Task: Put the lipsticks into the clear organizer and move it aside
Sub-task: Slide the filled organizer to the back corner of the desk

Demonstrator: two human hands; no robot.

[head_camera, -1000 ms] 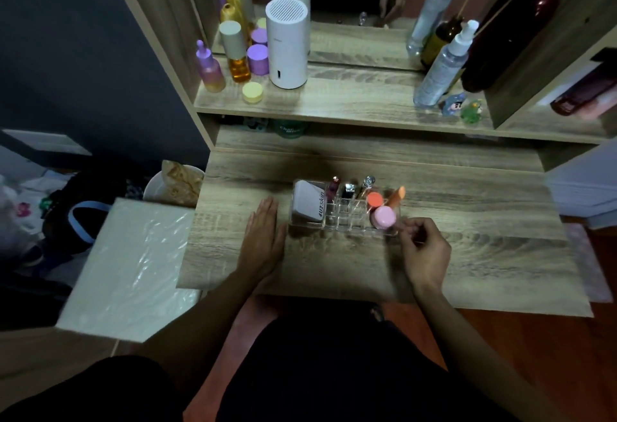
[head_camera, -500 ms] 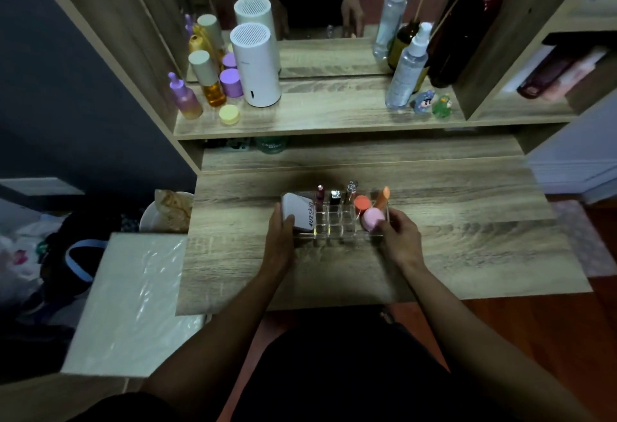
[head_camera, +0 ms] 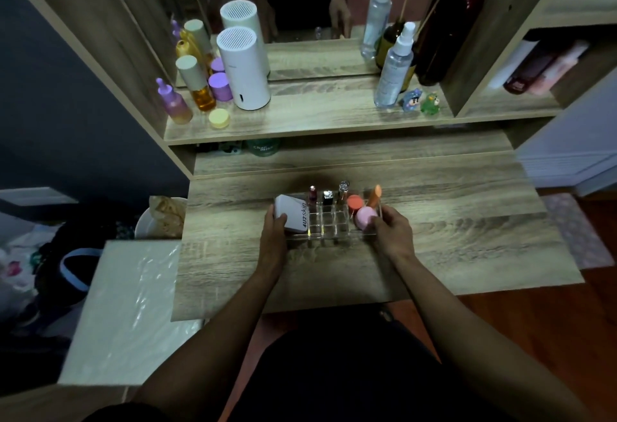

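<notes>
Now, with the left hand point(head_camera: 274, 228) and right hand point(head_camera: 389, 230) closed on the ends of the clear organizer point(head_camera: 329, 223) at frame centre, a jerky slide could topple the upright lipsticks point(head_camera: 313, 194).

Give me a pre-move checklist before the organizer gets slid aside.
1. Left hand on the organizer's left end: ok.
2. Right hand on its right end: ok.
3. Lipsticks standing in the back slots: ok.
4. White box seated in the organizer: cannot tell; it sits tilted.
5. Orange tube secure: not ok; it leans out over the right edge.
6. Free desk on both sides for the slide: ok.
</notes>
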